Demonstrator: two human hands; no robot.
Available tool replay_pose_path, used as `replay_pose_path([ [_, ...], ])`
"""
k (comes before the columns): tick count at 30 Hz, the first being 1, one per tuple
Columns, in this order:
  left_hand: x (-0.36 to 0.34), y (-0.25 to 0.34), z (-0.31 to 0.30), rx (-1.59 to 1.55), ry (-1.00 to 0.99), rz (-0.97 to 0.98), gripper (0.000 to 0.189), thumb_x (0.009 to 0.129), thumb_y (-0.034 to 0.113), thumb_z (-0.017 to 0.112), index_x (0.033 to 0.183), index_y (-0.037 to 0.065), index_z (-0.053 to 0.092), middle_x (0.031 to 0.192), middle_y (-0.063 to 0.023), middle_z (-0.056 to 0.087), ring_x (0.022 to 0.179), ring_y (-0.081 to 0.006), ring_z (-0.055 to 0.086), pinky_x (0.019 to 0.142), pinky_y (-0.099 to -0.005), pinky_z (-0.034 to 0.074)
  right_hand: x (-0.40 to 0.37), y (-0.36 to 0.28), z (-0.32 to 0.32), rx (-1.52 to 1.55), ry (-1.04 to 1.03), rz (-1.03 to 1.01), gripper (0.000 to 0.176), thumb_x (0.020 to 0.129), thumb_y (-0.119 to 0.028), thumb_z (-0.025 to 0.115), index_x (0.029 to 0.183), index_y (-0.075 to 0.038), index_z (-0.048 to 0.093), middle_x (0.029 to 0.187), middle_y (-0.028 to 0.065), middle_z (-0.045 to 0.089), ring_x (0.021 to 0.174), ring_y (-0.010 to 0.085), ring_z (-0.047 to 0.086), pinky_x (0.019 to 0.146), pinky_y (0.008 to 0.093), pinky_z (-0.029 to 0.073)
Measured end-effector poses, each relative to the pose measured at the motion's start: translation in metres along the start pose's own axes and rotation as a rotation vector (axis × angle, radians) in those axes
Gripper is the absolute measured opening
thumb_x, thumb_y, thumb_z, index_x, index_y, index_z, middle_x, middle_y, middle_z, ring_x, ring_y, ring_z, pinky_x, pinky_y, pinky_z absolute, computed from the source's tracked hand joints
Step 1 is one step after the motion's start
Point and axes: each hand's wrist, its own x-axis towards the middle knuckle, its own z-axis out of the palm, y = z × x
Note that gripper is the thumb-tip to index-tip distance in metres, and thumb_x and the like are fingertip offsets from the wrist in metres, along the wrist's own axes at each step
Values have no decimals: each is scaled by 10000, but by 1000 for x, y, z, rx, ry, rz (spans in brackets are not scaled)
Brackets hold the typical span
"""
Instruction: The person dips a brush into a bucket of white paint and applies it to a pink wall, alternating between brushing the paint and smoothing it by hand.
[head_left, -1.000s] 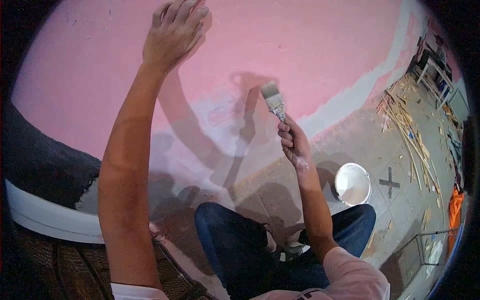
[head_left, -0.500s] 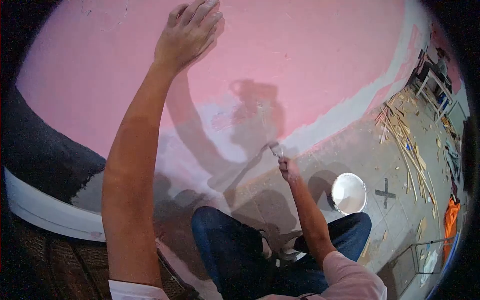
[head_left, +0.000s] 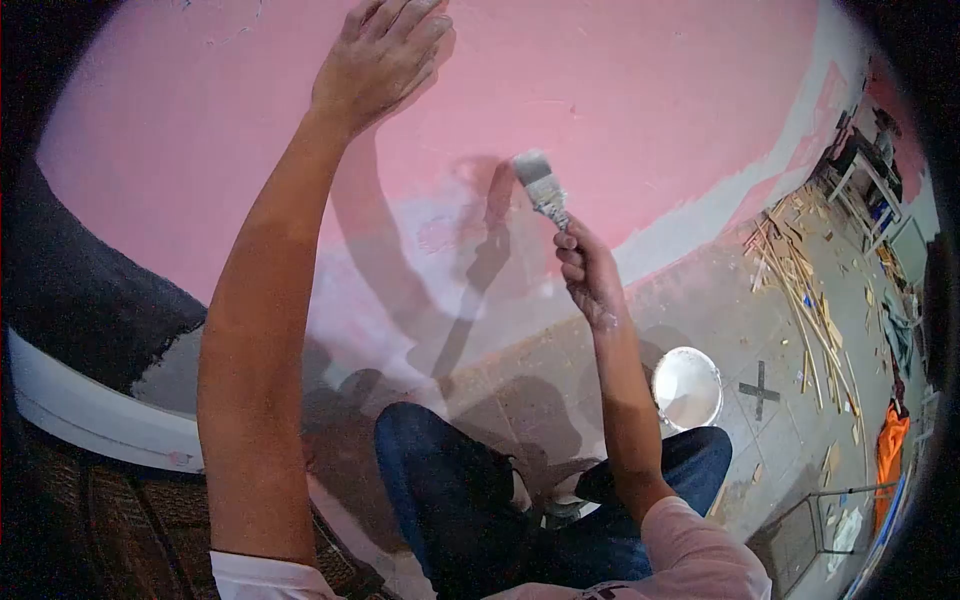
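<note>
My right hand [head_left: 588, 262] grips the handle of a paintbrush [head_left: 540, 183], its bristles pointing up and away from me, the handle caked with pale paint. Behind the brush is the pink wall [head_left: 640, 100], where its shadow falls. Near the wall's base lies a patch of whitish paint [head_left: 440, 240]. Higher up, my left hand [head_left: 385, 60] rests against the pink surface with its fingers stretched out, holding nothing. To the right of my knees a white bucket [head_left: 688, 385] stands on the floor, pale paint inside.
Wood strips and scraps [head_left: 805, 290] litter the tiled floor at right, past a dark cross mark [head_left: 760, 391]. Orange cloth [head_left: 890, 445] hangs by a thin metal frame [head_left: 818, 520]. A white curved edge [head_left: 100, 410] runs at left. A person [head_left: 885, 135] is far right.
My right hand has lifted the paintbrush from low on the wall, near the floor line, to higher up. The left hand stays in place on the wall.
</note>
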Motion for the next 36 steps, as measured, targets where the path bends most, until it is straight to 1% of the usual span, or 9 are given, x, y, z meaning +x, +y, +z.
replay_pose_path([
  [5,-3,-3,1,-5,-12,3,455,854,307,699,1253,124,582,1464,-106,521,1392,-310,445,1138,-517,325,40,106,-109,9,255,137,270,1046,-142,516,1244,14,614,783,18,573,523,77,386,434,222,301],
  [7,-4,-5,3,15,2,27,457,853,325,700,1249,124,591,1469,-107,518,1397,-315,439,1145,-519,318,14,130,-125,-29,342,76,135,1063,-184,526,991,-83,579,760,-23,499,527,43,339,437,179,267],
  [9,-9,-6,8,-3,22,-13,401,879,337,704,1230,173,600,1455,-21,534,1376,-233,453,1144,-458,331,-13,144,-135,-128,444,95,153,1065,-183,522,980,-76,589,762,-16,519,509,46,352,432,194,265],
  [12,-12,-7,19,13,47,-33,390,876,354,716,1212,193,600,1428,16,554,1358,-196,467,1142,-429,344,-25,153,-156,-1,385,184,186,1075,-194,504,972,-68,596,771,-3,551,500,43,376,425,202,266],
  [15,-11,-6,25,21,43,-35,413,857,353,729,1215,196,595,1413,16,566,1362,-198,465,1145,-427,343,3,143,-155,-48,339,60,198,1051,-118,533,1167,10,631,805,24,581,558,63,407,464,228,317],
  [19,-11,-6,26,-3,27,-43,449,834,349,749,1226,200,589,1423,23,558,1379,-197,451,1156,-423,328,29,56,-49,-75,180,2,248,1085,-155,483,1267,-12,572,822,-36,513,572,18,361,453,174,279],
  [25,-12,-6,23,26,20,-49,487,821,349,762,1247,203,577,1443,29,540,1369,-201,461,1162,-420,323,-7,11,23,-158,104,-142,319,1061,-97,523,1367,-8,546,826,-18,540,608,13,378,461,176,289],
  [32,-9,-7,25,-20,59,-47,446,826,348,753,1209,198,582,1416,14,554,1353,-201,472,1144,-421,337,16,53,-38,-1130,250,-555,188,1033,-97,569,1189,-5,619,664,56,567,591,127,521,556,303,422],
  [36,-8,-9,23,3,78,-44,405,830,326,746,1181,192,594,1379,8,575,1331,-203,495,1131,-413,353,-24,24,10,-1236,286,-622,208,1047,-71,541,1216,19,622,693,39,546,627,87,483,567,277,411],
])
